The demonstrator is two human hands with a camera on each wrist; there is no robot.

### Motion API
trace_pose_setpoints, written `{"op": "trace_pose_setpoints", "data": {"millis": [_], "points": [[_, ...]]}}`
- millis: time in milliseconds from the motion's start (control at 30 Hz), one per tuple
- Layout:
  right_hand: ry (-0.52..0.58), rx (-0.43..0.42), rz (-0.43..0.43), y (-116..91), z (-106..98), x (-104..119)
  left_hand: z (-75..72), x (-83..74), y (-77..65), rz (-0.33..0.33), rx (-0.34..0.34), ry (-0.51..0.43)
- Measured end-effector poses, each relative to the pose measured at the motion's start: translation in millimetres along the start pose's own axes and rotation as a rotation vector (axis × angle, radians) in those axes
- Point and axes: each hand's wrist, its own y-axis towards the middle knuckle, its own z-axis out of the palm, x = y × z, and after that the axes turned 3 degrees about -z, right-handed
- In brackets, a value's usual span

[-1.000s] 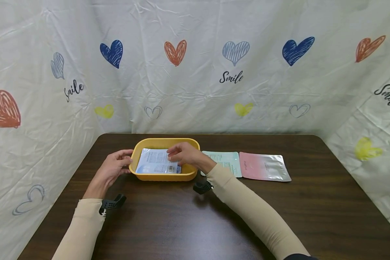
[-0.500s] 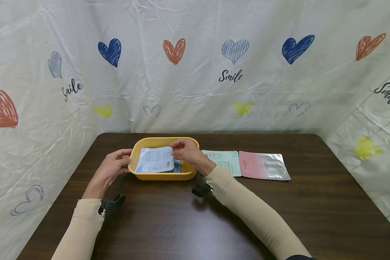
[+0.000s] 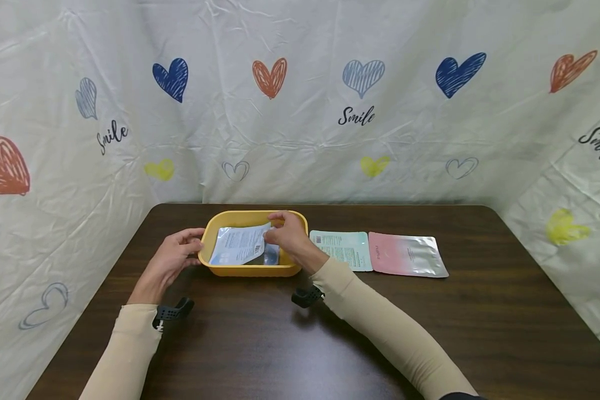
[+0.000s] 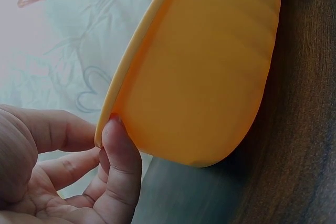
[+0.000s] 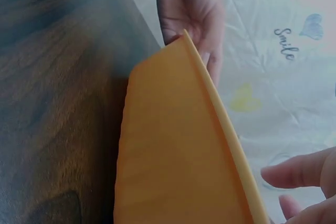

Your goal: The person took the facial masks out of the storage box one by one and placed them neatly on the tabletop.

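My left hand [image 3: 172, 258] pinches the left rim of the yellow basket [image 3: 252, 271], thumb and fingers on either side of the rim in the left wrist view. Inside the basket lies a pale blue sheet mask packet [image 3: 237, 245] with printed text, its right side raised and bent. My right hand [image 3: 291, 236] reaches over the basket's right side and pinches that raised edge. Under it shows a darker blue packet [image 3: 271, 255], mostly covered. In the right wrist view the basket's outer wall [image 5: 163, 145] hides the packets, and only some fingers [image 5: 299, 171] show.
Right of the basket, a mint green packet [image 3: 345, 250] and a pink and silver packet [image 3: 407, 254] lie flat side by side on the dark wooden table [image 3: 260, 344]. A white curtain [image 3: 310, 33] printed with hearts hangs behind the table.
My right hand has lifted the right side of the pale blue packet, uncovering more of the darker one below. My left hand has stayed on the basket rim.
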Motion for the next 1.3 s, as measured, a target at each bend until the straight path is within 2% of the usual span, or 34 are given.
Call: {"op": "trace_pose_setpoints", "data": {"millis": [133,433,733,900,1133,1300], "points": [[0.035,0.028,0.017,-0.7,2.5,1.7,0.2,-0.4,0.5,0.004,0.003,-0.004],[0.021,0.208,0.075,0.2,5.5,3.1,-1.1,-1.5,-0.6,0.007,0.007,-0.008],[-0.027,0.237,0.098,9.5,4.4,-3.0,-1.0,0.1,1.2,0.007,0.012,-0.018],[-0.058,0.262,0.079,8.2,-1.8,-2.1,-0.6,0.5,0.6,0.007,0.014,-0.022],[-0.124,0.289,-0.009,-0.3,-13.1,5.2,-0.6,-0.2,0.0,0.015,0.018,-0.017],[-0.125,0.298,-0.041,-4.9,-24.7,10.0,0.2,-0.4,0.3,0.007,0.009,-0.002]]}}
